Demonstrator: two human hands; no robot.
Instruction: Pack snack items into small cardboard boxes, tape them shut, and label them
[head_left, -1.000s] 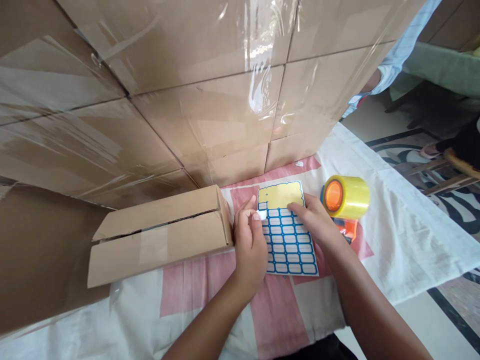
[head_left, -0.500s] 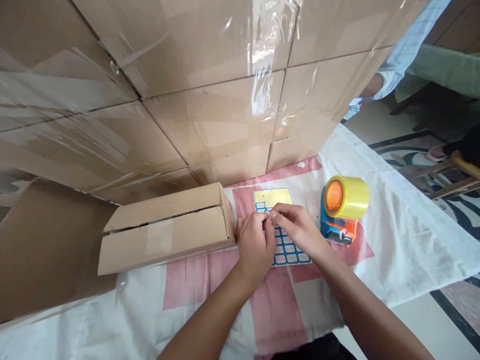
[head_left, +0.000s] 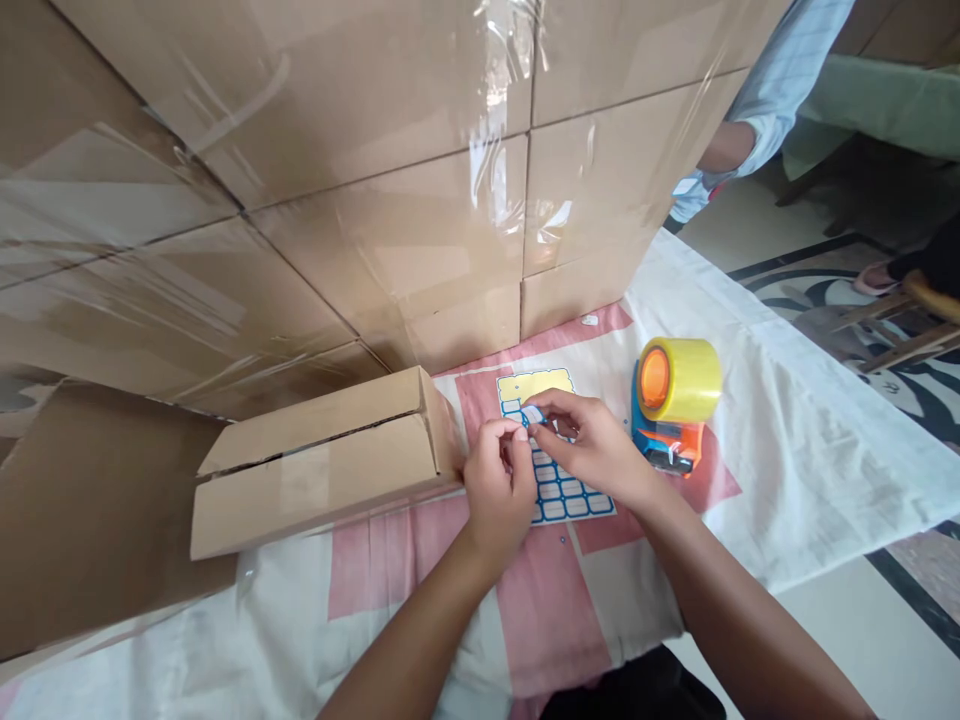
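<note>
A sheet of labels [head_left: 574, 503] with blue borders lies on the cloth, yellow across its far end, partly hidden under both hands. Between the thumb and forefinger of my right hand [head_left: 592, 440] is a small white label [head_left: 532, 413] with a blue edge. My left hand [head_left: 499, 485] is closed beside it, thumb and forefinger pinched together at the label's near edge; whatever those fingertips hold is hidden. A taped cardboard box [head_left: 322, 455] rests just left of my left hand. Right of the sheet stands a tape dispenser [head_left: 664, 447] with a yellow roll of tape [head_left: 686, 380].
Stacked, taped cardboard boxes [head_left: 420, 240] form a wall behind the work area. An open cardboard flap [head_left: 112, 510] is at the left. The tablecloth [head_left: 787, 480] hangs over the right edge. Another person's sleeve [head_left: 780, 90] and a wooden stool [head_left: 892, 325] are beyond.
My right fingers have opened out a little from my left fingertips, and the white label now shows between them. The whole view has shifted slightly.
</note>
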